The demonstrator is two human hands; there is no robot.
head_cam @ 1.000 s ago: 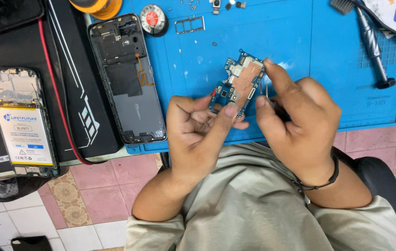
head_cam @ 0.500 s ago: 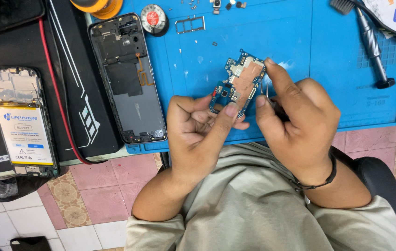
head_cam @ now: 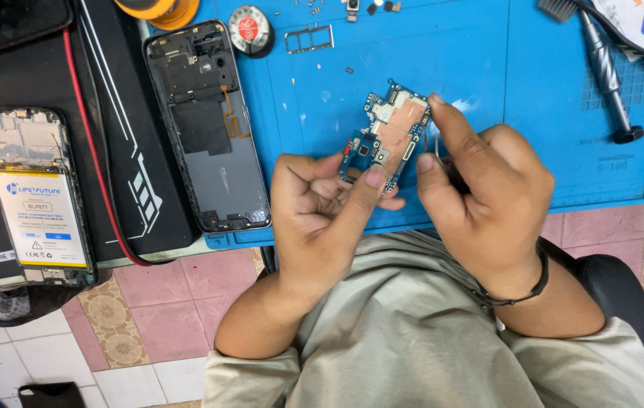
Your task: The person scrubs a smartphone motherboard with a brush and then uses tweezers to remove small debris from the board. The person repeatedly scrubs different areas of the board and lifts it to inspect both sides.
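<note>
Resting between both hands above the blue silicone mat (head_cam: 473, 68) on the bench, a small irregular blue circuit board (head_cam: 387, 136) with a coppery shield patch is pinched at its lower edge by the left hand (head_cam: 322, 211), thumb pressed to the bottom corner, while the right hand (head_cam: 488, 189) closes its forefinger tip on the board's upper right corner and its thumb on the right edge. To the left lies an open grey phone shell (head_cam: 212, 143), matte and rectangular; further left, a second phone with a white-labelled battery (head_cam: 38, 204) sits on a black pad, and a ridged metal tool (head_cam: 609, 68) lies at the mat's upper right.
</note>
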